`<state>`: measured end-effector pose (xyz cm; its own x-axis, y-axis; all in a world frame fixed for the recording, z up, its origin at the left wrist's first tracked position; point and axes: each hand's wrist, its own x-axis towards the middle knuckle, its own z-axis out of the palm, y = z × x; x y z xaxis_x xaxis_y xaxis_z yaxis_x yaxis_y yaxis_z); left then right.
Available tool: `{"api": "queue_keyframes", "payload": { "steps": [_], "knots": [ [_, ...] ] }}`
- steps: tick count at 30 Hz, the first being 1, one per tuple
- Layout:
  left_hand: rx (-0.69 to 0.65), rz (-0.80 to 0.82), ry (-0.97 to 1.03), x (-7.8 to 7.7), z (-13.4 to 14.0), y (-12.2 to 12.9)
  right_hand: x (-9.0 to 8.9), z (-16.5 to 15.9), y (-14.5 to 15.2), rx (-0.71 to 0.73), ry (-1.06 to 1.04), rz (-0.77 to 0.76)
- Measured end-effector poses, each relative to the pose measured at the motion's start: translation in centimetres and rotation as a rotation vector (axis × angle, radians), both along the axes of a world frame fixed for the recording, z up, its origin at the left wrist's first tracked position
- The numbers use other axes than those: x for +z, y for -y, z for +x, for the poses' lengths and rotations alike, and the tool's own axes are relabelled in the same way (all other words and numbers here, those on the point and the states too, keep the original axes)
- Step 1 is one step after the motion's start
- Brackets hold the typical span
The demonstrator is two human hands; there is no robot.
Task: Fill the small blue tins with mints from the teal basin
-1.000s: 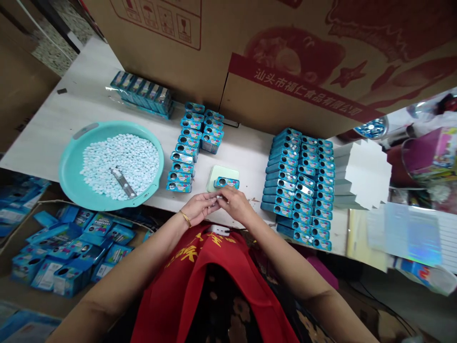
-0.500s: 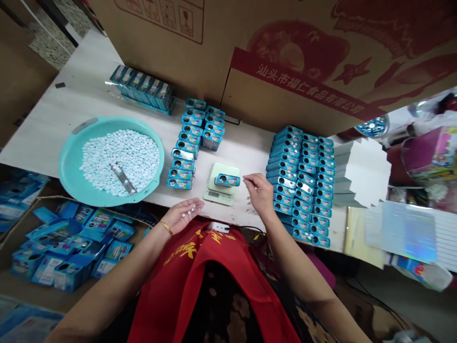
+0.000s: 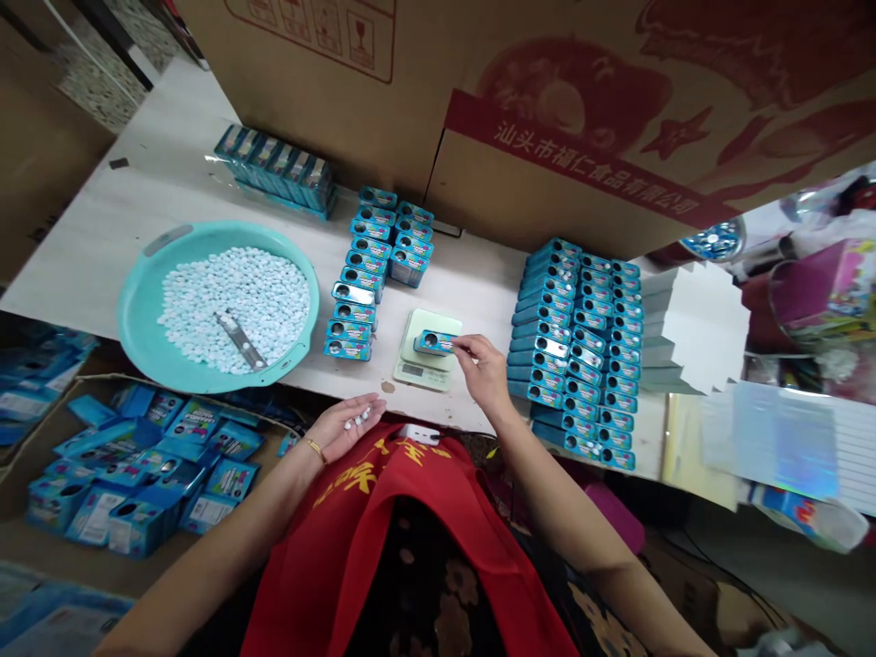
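My left hand [image 3: 346, 427] is palm up near the table's front edge, fingers stretched out, holding several small white candies [image 3: 357, 420] in the palm. My right hand [image 3: 484, 365] has its thumb and fingertips closed at the right end of a blue candy box [image 3: 433, 341]. That box lies on a pale green scale [image 3: 417, 372], its round dark hole toward the left. My fingers cover its right end. To the left, a turquoise basin [image 3: 140, 338] holds a heap of white candies [image 3: 233, 292] with a metal scoop-like strip [image 3: 241, 339] lying on them.
Rows of blue boxes [image 3: 352, 310] stand left of the scale, and more rows [image 3: 575, 356] stand to its right. A wrapped pack of boxes [image 3: 274, 173] is farther back. Large cartons [image 3: 547, 137] wall off the table's rear. An open carton of blue boxes [image 3: 151, 465] sits below left.
My right hand has moved left from beside the scale, and its fingertips are now at the box's right end. My left hand has drawn slightly back toward me with the candies.
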<state>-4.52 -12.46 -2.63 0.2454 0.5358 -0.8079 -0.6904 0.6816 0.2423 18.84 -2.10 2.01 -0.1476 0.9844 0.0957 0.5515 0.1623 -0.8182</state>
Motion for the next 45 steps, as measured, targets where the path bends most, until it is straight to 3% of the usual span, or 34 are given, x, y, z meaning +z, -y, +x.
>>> {"api": "queue_keyframes", "payload": {
  "steps": [6,16,21,26,30,35,38,41,45],
  "knots": [
    [0.019,0.002,-0.002,0.0,-0.1,0.2,-0.3,-1.7,-1.5,0.041,0.005,-0.003],
    [-0.008,0.045,0.059,-0.2,1.1,-0.8,-1.1,-1.6,-1.6,0.080,0.039,0.017],
    [0.017,-0.002,0.026,-0.3,0.8,-1.0,-2.0,0.6,-1.7,0.063,0.183,0.045],
    [0.093,-0.062,-0.016,-0.4,0.2,-0.5,-3.1,1.7,-1.9,0.248,0.408,-0.001],
    [0.143,-0.072,-0.069,-0.3,-0.5,0.0,-3.8,-0.2,-5.1,0.233,0.407,0.029],
    [0.195,-0.072,-0.101,-0.1,-1.0,0.2,-4.5,-6.4,-11.6,0.114,0.388,0.029],
    [0.187,-0.089,-0.101,-0.1,-0.7,0.0,-5.1,-7.9,-13.1,0.078,0.373,-0.007],
    [0.159,-0.114,-0.094,-0.3,-0.3,-0.4,-5.0,-3.8,-10.2,0.048,0.351,0.066],
    [0.023,-0.139,-0.105,-0.8,0.0,-1.4,-2.7,7.5,-0.7,-0.080,0.495,0.146]
  ]
}}
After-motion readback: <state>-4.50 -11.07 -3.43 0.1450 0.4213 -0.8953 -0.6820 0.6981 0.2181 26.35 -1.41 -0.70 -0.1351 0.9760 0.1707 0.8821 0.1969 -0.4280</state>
